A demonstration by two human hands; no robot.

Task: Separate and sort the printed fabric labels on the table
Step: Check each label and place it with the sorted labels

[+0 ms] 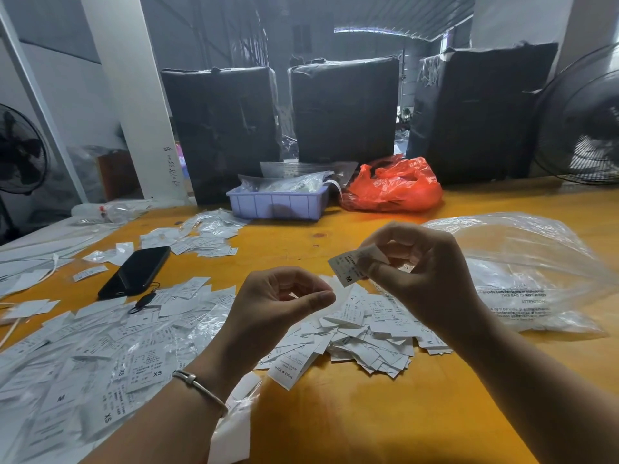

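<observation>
Orange-yellow wooden tabletop (368, 413), spanning the whole foreground. Three tall blocks wrapped in black plastic film (345, 108), upright in a row at the far edge. Round black wire-guard fan (582, 118) at the far right edge; second black fan (20, 152) at far left. Large clear plastic bag with printed warning text (536, 272), crumpled, lying to the right of the hands. Crumpled red plastic bag (395, 185) near the far edge, just beside a rectangular lilac plastic tray (278, 204) holding clear packets. Spread of white printed fabric labels in clear sleeves (83, 363), marked XS and M, covering the near left. Loose heap of white printed fabric labels (361, 333), lying under and between both hands. Smaller scatter of white labels (204, 236) further back, left of centre. Black smartphone (135, 271), face up, lying among the left-hand labels. Right hand (425, 272), raised above the heap, fingers curled, thumb and fingertips pinching a single white label marked M (348, 269). Left hand (278, 303), raised beside it, fingers curled toward the thumb, holding nothing visible. Thin silver bangle (201, 390) on the left wrist.
</observation>
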